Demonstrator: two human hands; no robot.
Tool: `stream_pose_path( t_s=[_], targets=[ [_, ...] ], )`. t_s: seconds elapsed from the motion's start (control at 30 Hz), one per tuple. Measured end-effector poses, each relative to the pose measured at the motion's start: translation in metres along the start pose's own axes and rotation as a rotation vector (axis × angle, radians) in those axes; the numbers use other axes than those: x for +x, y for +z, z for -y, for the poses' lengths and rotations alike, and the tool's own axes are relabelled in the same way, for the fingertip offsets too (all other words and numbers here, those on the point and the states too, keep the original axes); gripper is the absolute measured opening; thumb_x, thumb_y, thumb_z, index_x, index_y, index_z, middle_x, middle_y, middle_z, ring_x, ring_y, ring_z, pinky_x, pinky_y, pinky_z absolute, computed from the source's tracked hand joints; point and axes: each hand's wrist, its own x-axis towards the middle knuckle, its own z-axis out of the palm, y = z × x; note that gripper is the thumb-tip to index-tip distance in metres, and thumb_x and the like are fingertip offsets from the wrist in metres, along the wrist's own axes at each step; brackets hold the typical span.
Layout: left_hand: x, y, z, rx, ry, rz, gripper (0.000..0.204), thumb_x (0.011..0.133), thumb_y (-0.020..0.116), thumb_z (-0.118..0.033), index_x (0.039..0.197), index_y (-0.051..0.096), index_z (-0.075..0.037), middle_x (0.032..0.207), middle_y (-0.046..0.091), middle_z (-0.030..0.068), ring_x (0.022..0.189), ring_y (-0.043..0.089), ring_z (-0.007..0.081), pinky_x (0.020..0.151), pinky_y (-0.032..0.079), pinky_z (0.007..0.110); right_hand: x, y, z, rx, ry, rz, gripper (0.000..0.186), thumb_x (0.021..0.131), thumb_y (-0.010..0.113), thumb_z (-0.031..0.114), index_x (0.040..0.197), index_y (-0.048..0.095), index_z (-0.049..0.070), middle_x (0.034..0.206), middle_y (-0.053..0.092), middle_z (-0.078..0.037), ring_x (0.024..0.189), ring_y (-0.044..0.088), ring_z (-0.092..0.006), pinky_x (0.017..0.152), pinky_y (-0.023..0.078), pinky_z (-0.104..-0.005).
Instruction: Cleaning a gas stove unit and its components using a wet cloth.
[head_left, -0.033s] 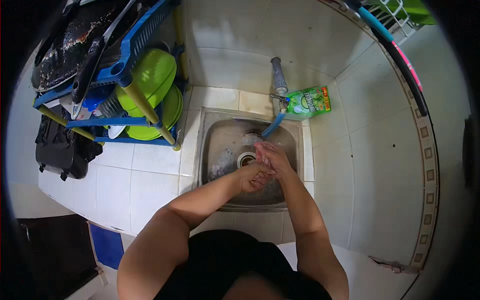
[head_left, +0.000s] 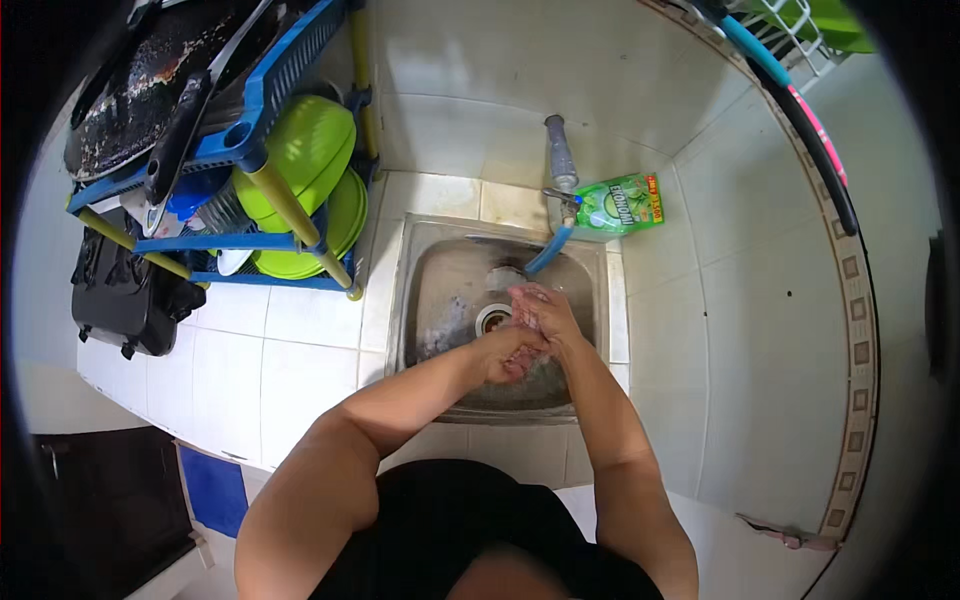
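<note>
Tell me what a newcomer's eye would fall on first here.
Probably the left hand and right hand, meeting over the metal sink at centre. Next might come the bright green dishes on the blue rack at the left, then the green pouch behind the sink, beside the tap.

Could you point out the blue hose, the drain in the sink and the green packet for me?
Blue hose (head_left: 549,250): head view, midway along its visible length.
Drain (head_left: 493,320): head view, the middle of its round opening.
Green packet (head_left: 620,204): head view, the middle of its front.
</note>
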Motion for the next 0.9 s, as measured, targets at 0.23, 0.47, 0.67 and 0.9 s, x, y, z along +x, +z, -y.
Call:
stream_pose_path(
  t_s=[0.23,0.47,0.67,0.9],
  targets=[
    [0.032,-0.014,0.026,0.477,0.346,-0.481,0.009,0.077,0.065,-0.013,0.075,0.058,-0.007,0.058,0.051,0.0023,0.043,0.044,0.0143,0.037,0.029,0.032,0.029,-0.002,-0.031,-0.492,-0.065,-0.099,0.018,0.089,0.066,0.018,0.093,0.067,0.001,0.064,0.057,-0.001,0.052,0.052,-0.009,0.047,0.041,-0.0228],
    [0.051,-0.04,0.054,1.28,0.62,-0.764,0.029,0.079,0.066,-0.027,0.094,0.067,-0.002,0.09,0.069,0.0189,0.084,0.066,0.0377,0.071,0.052,0.045,0.038,0.002,-0.066,-1.156,-0.475,-0.304,0.037,0.093,0.056,0.03,0.076,0.069,0.0,0.063,0.063,-0.021,0.059,0.062,-0.0325,0.058,0.047,-0.0436],
    [0.019,-0.03,0.062,1.289,0.541,-0.682,0.03,0.081,0.061,-0.031,0.093,0.068,-0.004,0.094,0.069,0.0174,0.09,0.066,0.0366,0.078,0.052,0.046,0.032,0.01,-0.084,-1.372,-0.466,-0.43,0.046,0.095,0.046,0.034,0.078,0.068,-0.002,0.078,0.063,-0.027,0.073,0.061,-0.0473,0.071,0.048,-0.0517],
    [-0.013,-0.025,0.068,1.311,0.451,-0.783,0.062,0.072,0.072,-0.039,0.119,0.051,-0.004,0.107,0.065,0.0225,0.1,0.062,0.0412,0.085,0.049,0.047,0.019,-0.024,-0.086,-1.299,-0.409,-0.004,0.034,0.096,0.048,0.03,0.096,0.067,0.003,0.091,0.068,-0.019,0.085,0.065,-0.0359,0.073,0.049,-0.0454]
  ],
)
